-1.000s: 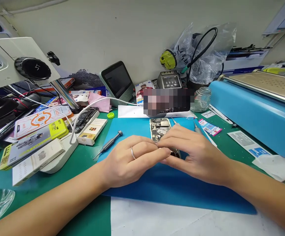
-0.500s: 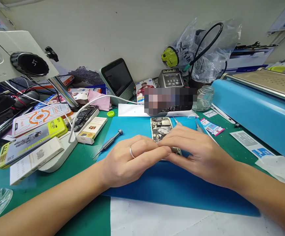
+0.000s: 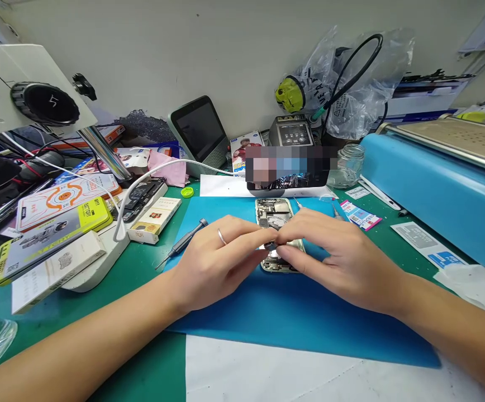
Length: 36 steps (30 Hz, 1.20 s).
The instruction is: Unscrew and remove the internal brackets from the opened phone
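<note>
An opened phone lies on the blue mat with its inner parts bare; my fingers cover its middle. Just above it, a small dark part shows between the fingertips of both hands; its kind is too small to make out. My right hand pinches it between thumb and forefinger. From the other side my left hand, with a ring on one finger, closes its fingertips on the same part. A grey screwdriver rests at the mat's left edge, near my left hand.
Battery boxes and a white power strip crowd the left, under a microscope arm. A dark smart display stands behind. To the right are a glass jar, slender tools and a large blue machine.
My fingertips have parted slightly and the small dark part has come into sight between them. More of the phone's lower end shows. The view has shifted a little.
</note>
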Tool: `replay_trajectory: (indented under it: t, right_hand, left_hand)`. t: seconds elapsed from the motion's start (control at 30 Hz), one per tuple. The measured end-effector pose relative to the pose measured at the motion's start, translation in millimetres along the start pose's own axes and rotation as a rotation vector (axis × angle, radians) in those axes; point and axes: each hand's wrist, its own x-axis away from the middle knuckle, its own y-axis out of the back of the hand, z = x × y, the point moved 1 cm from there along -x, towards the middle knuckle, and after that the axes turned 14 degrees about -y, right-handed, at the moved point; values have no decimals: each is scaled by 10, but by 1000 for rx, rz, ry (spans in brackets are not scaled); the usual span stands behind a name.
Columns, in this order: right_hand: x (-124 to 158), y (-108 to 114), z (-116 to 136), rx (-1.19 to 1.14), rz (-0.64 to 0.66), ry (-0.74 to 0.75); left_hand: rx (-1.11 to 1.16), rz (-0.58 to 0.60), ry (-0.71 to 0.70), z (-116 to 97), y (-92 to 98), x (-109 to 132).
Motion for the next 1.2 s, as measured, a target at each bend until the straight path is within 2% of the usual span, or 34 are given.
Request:
replay_trajectory:
  t: [0.53, 0.8, 1.2]
  right_hand:
    - [-32, -12, -5, 6, 46, -172]
    - [3, -8, -68, 62, 14, -178]
    - [-5, -53, -88, 105, 61, -70]
  left_hand:
    - [-101, 123, 71, 27, -19, 37]
    - [-74, 178, 161, 64, -57, 72]
    - [38, 208, 305, 67, -73, 56]
